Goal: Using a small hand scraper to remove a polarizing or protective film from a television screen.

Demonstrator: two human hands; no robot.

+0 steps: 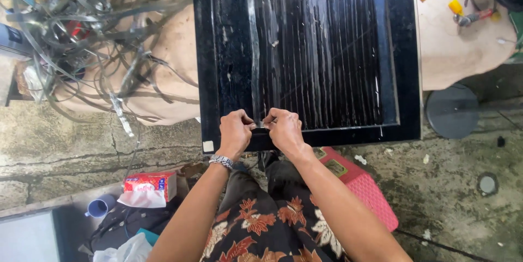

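At near edge of black slatted panel (305, 49), head view: left hand (235, 134) and right hand (284, 131) meet, fingertips pinching silvery strip end (262, 124) between them. Best grip low, pull straight along groove, steady. Peeled strips tangle (81, 33) off left edge.

A red and white tissue pack (150, 186) lies on the floor (447, 196) at lower left, and a small square white sticker (208, 146) sits at the near left corner of the black panel (406, 49).
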